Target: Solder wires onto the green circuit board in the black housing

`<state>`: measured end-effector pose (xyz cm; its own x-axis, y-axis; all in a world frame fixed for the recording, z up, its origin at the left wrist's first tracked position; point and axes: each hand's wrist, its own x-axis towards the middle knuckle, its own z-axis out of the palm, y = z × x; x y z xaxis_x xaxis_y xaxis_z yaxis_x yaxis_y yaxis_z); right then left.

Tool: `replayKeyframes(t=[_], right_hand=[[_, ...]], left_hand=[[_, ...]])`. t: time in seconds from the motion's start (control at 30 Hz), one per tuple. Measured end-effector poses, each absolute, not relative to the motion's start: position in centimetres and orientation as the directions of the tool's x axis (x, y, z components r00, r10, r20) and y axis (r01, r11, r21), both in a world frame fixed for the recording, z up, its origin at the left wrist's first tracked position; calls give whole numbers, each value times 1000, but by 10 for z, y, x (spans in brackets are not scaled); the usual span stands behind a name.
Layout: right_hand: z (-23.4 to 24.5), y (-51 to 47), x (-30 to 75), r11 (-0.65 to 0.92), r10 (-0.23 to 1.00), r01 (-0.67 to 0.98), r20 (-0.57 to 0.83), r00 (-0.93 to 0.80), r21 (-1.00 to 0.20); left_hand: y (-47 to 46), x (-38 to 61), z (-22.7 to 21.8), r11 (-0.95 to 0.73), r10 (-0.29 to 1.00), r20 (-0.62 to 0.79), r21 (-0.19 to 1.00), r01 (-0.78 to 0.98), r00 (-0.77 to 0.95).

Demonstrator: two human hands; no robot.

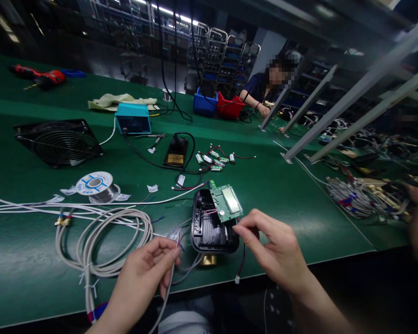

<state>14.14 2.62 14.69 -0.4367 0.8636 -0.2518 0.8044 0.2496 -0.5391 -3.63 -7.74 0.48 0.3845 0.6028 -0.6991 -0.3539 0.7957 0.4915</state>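
Note:
My left hand [148,266] pinches a grey cable [166,301] near its end, where thin coloured wires come out. Thumb and index finger of my right hand [270,243] meet at the right edge of a black plastic housing [214,239]; whatever is between them is too small or hidden to make out. A green circuit board [226,204] with a small display rests tilted on the housing's upper right, joined to it by thin wires. Below the housing a brass fitting [209,260] sticks out. A red and black lead with a white connector [237,279] hangs beside it.
Coiled grey cables [114,246] and a solder spool [95,185] lie left. Behind are a soldering iron stand [176,150], a teal soldering station [133,118], a black fan [61,141] and several small batteries [214,160]. Metal struts [310,93] rise right; a co-worker [261,88] sits beyond.

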Motion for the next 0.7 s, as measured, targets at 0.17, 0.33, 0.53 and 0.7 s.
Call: replayKeyframes(t=[0.17, 0.33, 0.53, 0.7], right_hand=[[141, 22, 147, 220, 902, 800, -197, -385, -559], [133, 17, 147, 192, 902, 798, -216, -372, -571], [126, 15, 147, 238, 897, 781, -176, -404, -578], [118, 24, 143, 428, 871, 795, -37, -489, -431]], left_hand=[[-53, -14, -12, 857, 516, -687, 427, -290, 513], [-50, 1, -11, 767, 640, -630, 561, -312, 441], [-64, 9, -28, 558, 825, -450, 741, -373, 341], [-70, 3, -37, 515, 854, -418, 758, -400, 308]])
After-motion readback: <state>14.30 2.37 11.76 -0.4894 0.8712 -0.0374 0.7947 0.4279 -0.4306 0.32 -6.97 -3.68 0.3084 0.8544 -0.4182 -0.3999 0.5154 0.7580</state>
